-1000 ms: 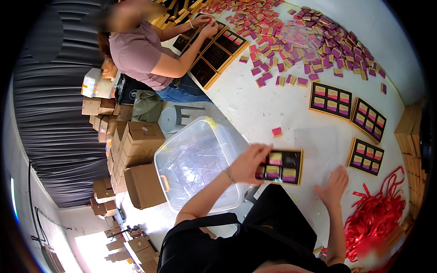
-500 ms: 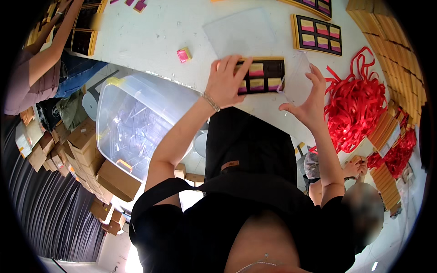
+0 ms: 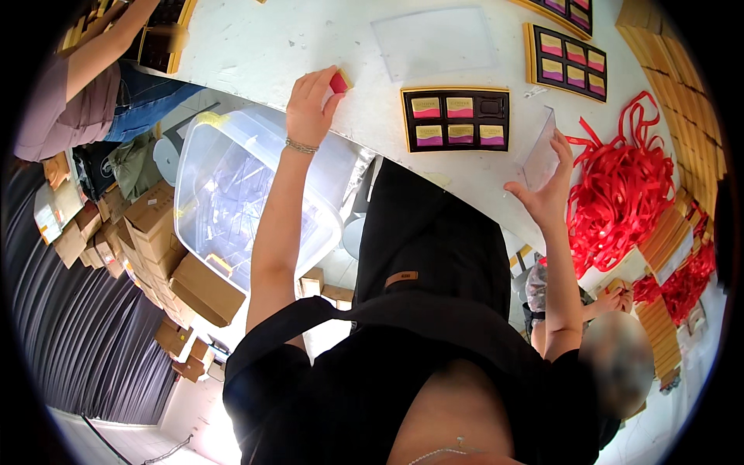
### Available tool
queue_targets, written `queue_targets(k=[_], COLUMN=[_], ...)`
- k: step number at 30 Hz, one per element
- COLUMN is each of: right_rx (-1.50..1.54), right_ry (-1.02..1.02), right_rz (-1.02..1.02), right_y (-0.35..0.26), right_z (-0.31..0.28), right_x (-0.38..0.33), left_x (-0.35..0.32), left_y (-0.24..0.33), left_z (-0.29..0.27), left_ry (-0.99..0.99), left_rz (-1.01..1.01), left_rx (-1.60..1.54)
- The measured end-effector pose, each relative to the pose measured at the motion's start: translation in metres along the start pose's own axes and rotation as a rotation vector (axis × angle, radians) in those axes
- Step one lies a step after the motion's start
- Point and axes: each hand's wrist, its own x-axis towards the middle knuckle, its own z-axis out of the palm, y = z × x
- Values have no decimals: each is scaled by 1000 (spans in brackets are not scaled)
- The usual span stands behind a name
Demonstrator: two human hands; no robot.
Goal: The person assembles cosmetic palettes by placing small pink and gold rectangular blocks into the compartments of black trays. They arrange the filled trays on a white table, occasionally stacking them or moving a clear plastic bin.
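At the table's near edge, the fingers and thumb of my left hand (image 3: pixel 311 108) are closed on a small pink-and-gold square packet (image 3: pixel 339 81). To the right of that hand lies a black compartment box with a gold rim (image 3: pixel 456 145). Pink and purple square packets fill its compartments, except the upper right one, which shows bare dark tray. My right hand (image 3: pixel 549 186) holds a clear plastic lid (image 3: pixel 536 155) tilted up on edge, right of the box, with thumb and fingers curved around it. Another clear plastic sheet (image 3: pixel 434 43) lies flat beyond the box.
Filled boxes (image 3: pixel 566 62) lie at the far right. A heap of red ribbon (image 3: pixel 620 186) sits beside my right hand, with stacked gold boxes (image 3: pixel 674 93) behind. A clear plastic bin (image 3: pixel 310 186) stands below the table's left edge. Co-workers are at left (image 3: pixel 85 101) and lower right (image 3: pixel 616 356).
My left hand has left the box and moved left to the pink packet, closing on it. My right hand still holds the clear lid, now farther from the box. The view has shifted slightly.
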Motion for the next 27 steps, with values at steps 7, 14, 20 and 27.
queue_targets(k=[7, 14, 20, 27], right_rx=[-44, 22, 57, 41], right_ry=[101, 177, 205, 233], right_rz=[10, 63, 99, 70], right_y=[-3, -10, -9, -15], right_z=[-1, 1, 9, 11], right_x=[-15, -31, -41, -42], left_x=[20, 52, 51, 47], left_y=[113, 189, 195, 208], left_z=[26, 57, 79, 82], left_ry=[78, -72, -15, -117], left_rz=[-527, -805, -548, -275], left_rx=[-806, -1130, -706, -261])
